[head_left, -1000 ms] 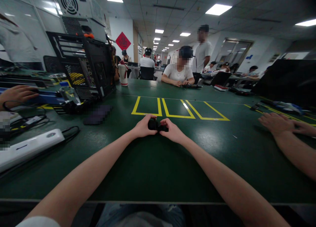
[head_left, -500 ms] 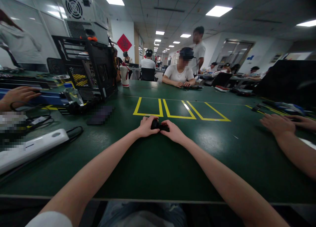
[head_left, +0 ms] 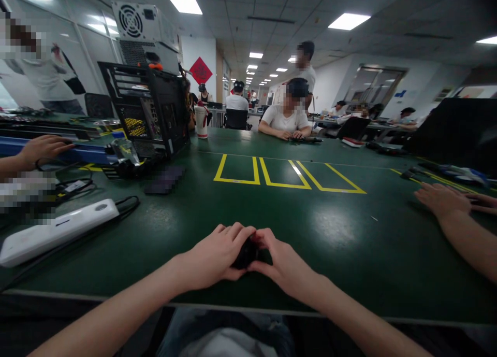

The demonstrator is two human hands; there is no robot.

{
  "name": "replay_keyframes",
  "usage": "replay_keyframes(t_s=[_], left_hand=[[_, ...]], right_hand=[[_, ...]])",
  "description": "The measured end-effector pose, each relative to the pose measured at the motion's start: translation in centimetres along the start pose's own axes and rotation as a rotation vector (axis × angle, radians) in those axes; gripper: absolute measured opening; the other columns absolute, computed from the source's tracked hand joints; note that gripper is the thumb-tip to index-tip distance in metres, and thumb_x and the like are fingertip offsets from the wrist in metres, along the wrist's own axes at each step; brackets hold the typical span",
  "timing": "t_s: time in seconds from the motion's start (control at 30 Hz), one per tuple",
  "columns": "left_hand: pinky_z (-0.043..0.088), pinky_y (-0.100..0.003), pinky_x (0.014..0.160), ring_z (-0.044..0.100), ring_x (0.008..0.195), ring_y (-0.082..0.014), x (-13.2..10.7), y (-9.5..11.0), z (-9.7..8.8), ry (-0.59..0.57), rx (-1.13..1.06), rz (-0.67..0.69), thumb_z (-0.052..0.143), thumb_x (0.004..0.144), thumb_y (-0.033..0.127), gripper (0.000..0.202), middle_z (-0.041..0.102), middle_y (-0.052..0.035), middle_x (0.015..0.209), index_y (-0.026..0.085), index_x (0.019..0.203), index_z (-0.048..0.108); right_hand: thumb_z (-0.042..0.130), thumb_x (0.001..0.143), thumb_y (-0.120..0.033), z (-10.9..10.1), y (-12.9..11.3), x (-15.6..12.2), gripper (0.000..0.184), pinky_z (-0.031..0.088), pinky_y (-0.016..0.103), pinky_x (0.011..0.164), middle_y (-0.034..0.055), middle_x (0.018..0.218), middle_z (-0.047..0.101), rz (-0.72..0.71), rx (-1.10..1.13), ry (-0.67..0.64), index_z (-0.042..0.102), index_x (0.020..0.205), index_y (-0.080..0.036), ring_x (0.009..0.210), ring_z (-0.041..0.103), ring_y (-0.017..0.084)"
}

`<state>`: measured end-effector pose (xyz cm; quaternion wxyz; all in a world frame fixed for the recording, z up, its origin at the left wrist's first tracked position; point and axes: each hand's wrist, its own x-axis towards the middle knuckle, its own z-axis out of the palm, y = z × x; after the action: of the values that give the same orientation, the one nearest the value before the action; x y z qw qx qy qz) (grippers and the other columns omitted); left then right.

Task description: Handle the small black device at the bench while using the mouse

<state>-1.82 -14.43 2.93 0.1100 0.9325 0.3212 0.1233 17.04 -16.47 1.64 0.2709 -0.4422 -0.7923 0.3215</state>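
Observation:
Close to the table's front edge, a small rounded black object (head_left: 246, 253) sits between my two hands. Its exact kind is hidden by my fingers. My left hand (head_left: 217, 251) curls round it from the left, thumb on the near side and fingers over the far side. From the right, the thumb and forefinger of my right hand (head_left: 281, 258) close in on the object's edge, the forefinger meeting my left fingertips. The green tabletop (head_left: 186, 212) lies under both hands.
Three yellow tape outlines (head_left: 236, 181) mark the table ahead. To the left are a white power strip (head_left: 62, 230), a dark phone-like slab (head_left: 165, 180) and an open computer case (head_left: 155, 108). A paper cup (head_left: 202, 121) stands behind. Neighbours' hands rest at left (head_left: 46, 148) and right (head_left: 442, 197).
Both hands have come back toward me with the black object, from just below the yellow outlines to near the table edge. My left hand now covers more of it. The view has shifted slightly.

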Motion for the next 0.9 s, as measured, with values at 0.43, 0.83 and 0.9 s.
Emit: replay_keyframes(t_s=[0.43,0.83,0.9], left_hand=[[0.042,-0.039,0.085,0.044,0.102,-0.0237,-7.0,2.0,3.3,0.137,-0.273,-0.215,0.058,0.059,0.012,0.061,0.040,-0.0038,0.116,0.037,0.113,0.044],[0.043,-0.038,0.087,0.044,0.102,-0.0213,-3.7,3.1,3.2,0.331,-0.699,-0.195,0.053,0.068,0.015,0.048,0.040,-0.0067,0.113,0.027,0.112,0.038],[0.038,-0.039,0.095,0.039,0.111,-0.0218,-3.1,3.0,2.4,0.261,-0.758,-0.165,0.052,0.070,0.018,0.053,0.037,-0.0083,0.118,0.024,0.119,0.032]], right_hand=[[0.075,0.054,-0.026,5.6,-3.2,-2.6,0.054,0.045,0.033,0.079,0.0035,0.098,0.057,0.147,0.390,0.095,0.045,0.099,-0.021,0.089,0.057,0.018],[0.074,0.052,-0.038,5.2,-3.4,-2.5,0.106,0.019,0.048,0.106,0.0107,0.144,0.001,-0.014,0.185,-0.012,0.009,0.135,-0.028,0.133,0.010,0.029],[0.069,0.061,-0.032,4.4,-3.3,-2.4,0.084,0.022,0.047,0.105,0.0056,0.145,-0.003,0.001,0.166,-0.019,0.022,0.131,-0.033,0.133,0.012,0.027]])
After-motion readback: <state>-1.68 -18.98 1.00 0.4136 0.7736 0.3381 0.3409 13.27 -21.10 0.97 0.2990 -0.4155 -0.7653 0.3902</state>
